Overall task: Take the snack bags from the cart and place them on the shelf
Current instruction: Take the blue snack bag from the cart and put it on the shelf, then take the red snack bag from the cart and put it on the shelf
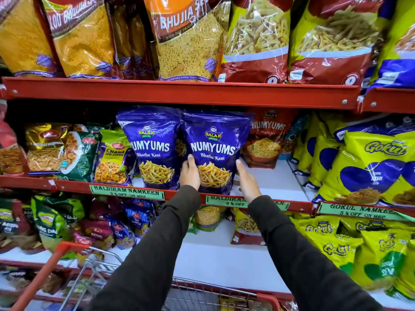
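A purple Numyums snack bag [215, 142] stands upright at the front of the middle shelf [278, 182], just right of an identical purple bag [152, 140]. My left hand [189, 173] holds its lower left edge, thumb on the front and fingers tucked between the two bags. On the other side, my right hand [247, 180] is flat with straight fingers, the tips at the bag's lower right edge. The red-handled wire cart [67, 246] is at the bottom left; what it holds is blurred.
A red Numyums bag [265, 140] stands behind on the right, with bare white shelf in front of it. Yellow Gokul bags [370, 167] fill the right side. Small Haldiram packs [112, 158] sit left. Large bhujia bags [186, 37] line the red upper shelf [179, 90].
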A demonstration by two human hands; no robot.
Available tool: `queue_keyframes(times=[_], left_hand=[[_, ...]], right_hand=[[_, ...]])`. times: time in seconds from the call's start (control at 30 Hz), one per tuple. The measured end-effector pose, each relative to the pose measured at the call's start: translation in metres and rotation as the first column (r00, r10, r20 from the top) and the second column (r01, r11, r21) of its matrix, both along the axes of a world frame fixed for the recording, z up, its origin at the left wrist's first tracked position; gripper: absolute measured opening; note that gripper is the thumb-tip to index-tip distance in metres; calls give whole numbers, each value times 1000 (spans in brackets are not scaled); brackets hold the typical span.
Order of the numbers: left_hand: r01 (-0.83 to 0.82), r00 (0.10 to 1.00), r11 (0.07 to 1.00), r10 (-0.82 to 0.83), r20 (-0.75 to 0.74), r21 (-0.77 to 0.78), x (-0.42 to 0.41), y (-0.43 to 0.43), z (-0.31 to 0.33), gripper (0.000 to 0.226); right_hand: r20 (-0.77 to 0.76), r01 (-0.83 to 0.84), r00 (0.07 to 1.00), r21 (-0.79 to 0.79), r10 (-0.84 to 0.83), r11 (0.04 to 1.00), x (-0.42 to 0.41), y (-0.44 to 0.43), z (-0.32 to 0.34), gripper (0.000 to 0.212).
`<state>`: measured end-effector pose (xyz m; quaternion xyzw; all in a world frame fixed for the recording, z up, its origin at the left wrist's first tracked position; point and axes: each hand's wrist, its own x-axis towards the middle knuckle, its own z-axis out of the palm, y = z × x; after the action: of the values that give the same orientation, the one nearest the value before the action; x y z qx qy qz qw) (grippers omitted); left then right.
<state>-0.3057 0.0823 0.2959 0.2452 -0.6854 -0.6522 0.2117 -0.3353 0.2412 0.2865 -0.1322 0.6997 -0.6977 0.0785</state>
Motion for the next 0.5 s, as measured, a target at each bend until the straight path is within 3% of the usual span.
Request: queue_keyframes(times=[0.13, 0.3, 0.4, 0.5], left_hand=[[-22, 998, 999, 24, -52, 33, 14, 6, -1, 53], [-189, 947, 977, 154, -281, -99, 51, 29, -19, 37], [-175, 931, 939, 61, -359, -295, 71, 38, -49, 30], [-28, 964, 908, -87, -252, -417, 91, 44, -93, 25]], right_hand=[[-70, -34, 997, 47, 37, 998, 5, 3, -5, 47], [-182, 180, 967, 8, -175, 984, 30, 17, -24, 29], [-234, 160, 962, 78, -138, 984, 49, 30, -48, 22], [-152, 42, 988, 225, -8, 973, 66, 53, -90, 16]])
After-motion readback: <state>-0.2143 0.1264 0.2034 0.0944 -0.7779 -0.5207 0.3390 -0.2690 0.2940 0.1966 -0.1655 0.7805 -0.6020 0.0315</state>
